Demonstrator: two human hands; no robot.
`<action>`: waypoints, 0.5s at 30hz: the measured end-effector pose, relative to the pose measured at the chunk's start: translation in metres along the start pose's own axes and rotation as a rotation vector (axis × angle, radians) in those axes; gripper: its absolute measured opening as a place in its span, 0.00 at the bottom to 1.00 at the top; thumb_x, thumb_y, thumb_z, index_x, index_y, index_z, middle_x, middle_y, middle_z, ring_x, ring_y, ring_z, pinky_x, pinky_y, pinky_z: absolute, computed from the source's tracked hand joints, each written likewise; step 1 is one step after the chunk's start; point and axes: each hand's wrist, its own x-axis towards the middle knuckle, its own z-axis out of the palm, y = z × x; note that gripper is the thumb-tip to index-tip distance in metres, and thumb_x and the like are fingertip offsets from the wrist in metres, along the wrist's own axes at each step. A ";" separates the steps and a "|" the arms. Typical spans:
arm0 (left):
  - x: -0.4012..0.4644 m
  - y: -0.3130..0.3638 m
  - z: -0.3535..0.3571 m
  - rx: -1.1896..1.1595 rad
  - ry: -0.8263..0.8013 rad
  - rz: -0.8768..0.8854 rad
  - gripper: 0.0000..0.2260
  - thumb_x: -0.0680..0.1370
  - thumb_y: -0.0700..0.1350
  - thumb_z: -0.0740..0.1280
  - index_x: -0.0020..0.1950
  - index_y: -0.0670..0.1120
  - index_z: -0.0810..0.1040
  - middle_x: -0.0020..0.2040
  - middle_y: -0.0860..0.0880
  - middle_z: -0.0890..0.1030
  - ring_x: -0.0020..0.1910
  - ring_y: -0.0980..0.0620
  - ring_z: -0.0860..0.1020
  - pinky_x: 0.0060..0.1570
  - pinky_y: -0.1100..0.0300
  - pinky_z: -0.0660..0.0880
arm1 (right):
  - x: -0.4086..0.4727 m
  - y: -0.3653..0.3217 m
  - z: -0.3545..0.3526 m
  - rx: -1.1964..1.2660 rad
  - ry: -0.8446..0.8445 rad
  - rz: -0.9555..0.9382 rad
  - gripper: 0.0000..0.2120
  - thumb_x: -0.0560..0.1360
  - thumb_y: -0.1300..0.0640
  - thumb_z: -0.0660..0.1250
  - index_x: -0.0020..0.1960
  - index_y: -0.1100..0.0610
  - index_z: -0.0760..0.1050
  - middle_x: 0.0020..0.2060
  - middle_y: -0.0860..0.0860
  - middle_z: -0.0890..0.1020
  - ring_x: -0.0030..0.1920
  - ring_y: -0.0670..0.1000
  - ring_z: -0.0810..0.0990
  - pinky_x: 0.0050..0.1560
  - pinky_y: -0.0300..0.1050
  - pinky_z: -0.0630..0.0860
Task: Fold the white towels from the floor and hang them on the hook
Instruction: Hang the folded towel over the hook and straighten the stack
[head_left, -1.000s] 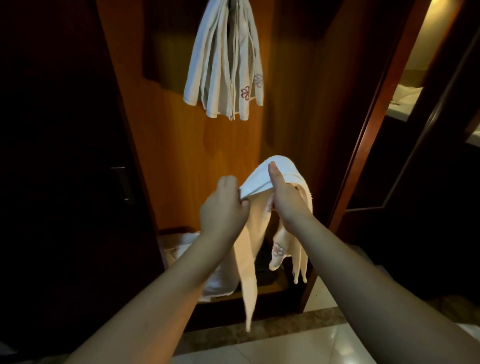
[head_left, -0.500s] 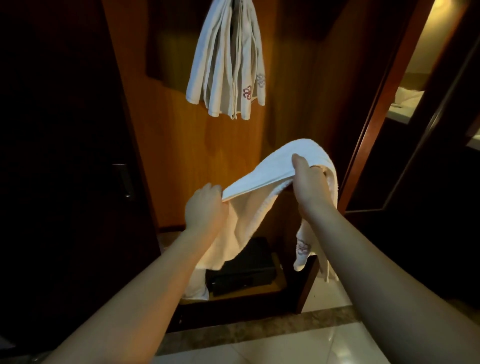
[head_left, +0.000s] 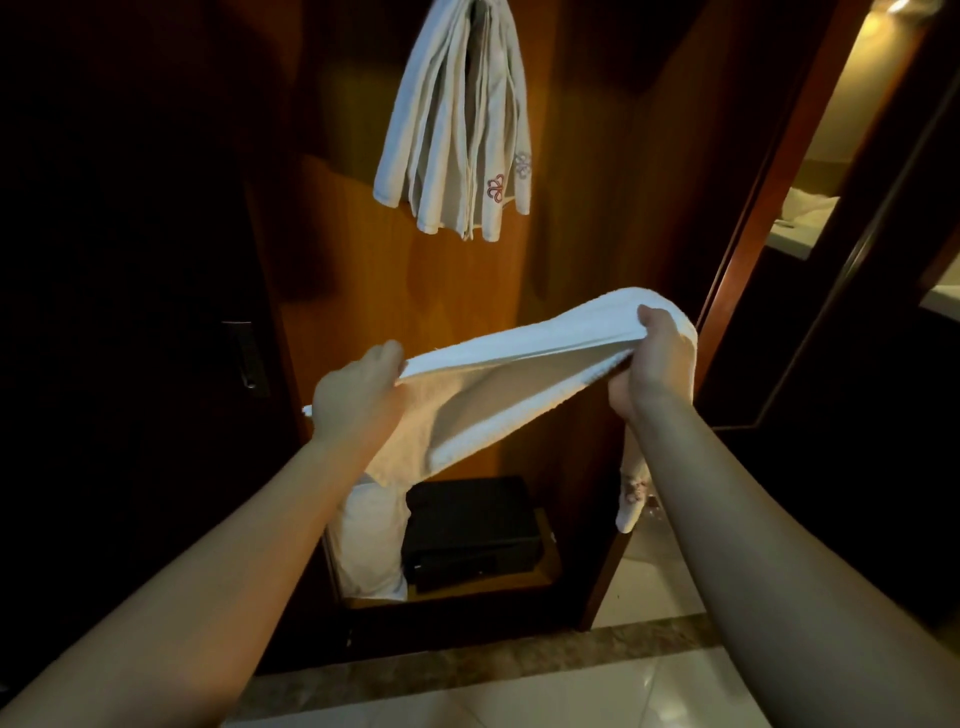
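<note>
Fingers (head_left: 387, 351) of the left hand (head_left: 353, 395) are curled tight on one end of the white terry towel (head_left: 519, 358), and the right hand (head_left: 657, 358) pinches the other end, so it's stretched between them at chest height in front of the orange-brown wooden wardrobe panel (head_left: 358, 270). I'd keep the top edge taut and level, line up the layers, then bring the ends together. A bunch of white folded towels with red embroidered logos (head_left: 457, 130) hangs above already; the hook itself is out of view.
</note>
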 end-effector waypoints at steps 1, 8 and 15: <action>0.000 -0.003 -0.003 0.013 -0.033 -0.033 0.04 0.78 0.43 0.65 0.49 0.51 0.72 0.39 0.55 0.71 0.31 0.53 0.72 0.29 0.57 0.67 | 0.000 -0.001 0.000 0.040 -0.016 0.011 0.05 0.77 0.56 0.68 0.51 0.56 0.76 0.38 0.50 0.87 0.44 0.51 0.86 0.38 0.43 0.81; 0.021 -0.053 -0.051 -0.479 0.253 -0.039 0.09 0.68 0.45 0.70 0.47 0.55 0.79 0.45 0.50 0.79 0.45 0.51 0.78 0.41 0.56 0.71 | 0.005 -0.021 0.008 0.119 0.012 0.022 0.05 0.77 0.57 0.66 0.52 0.56 0.75 0.47 0.53 0.83 0.48 0.52 0.84 0.41 0.44 0.79; -0.020 -0.058 -0.005 -1.559 -0.253 -0.474 0.16 0.68 0.47 0.77 0.55 0.47 0.84 0.49 0.49 0.87 0.60 0.41 0.80 0.50 0.53 0.79 | -0.002 -0.012 0.018 0.169 -0.059 0.055 0.14 0.79 0.55 0.63 0.63 0.59 0.73 0.56 0.58 0.82 0.55 0.59 0.82 0.56 0.62 0.78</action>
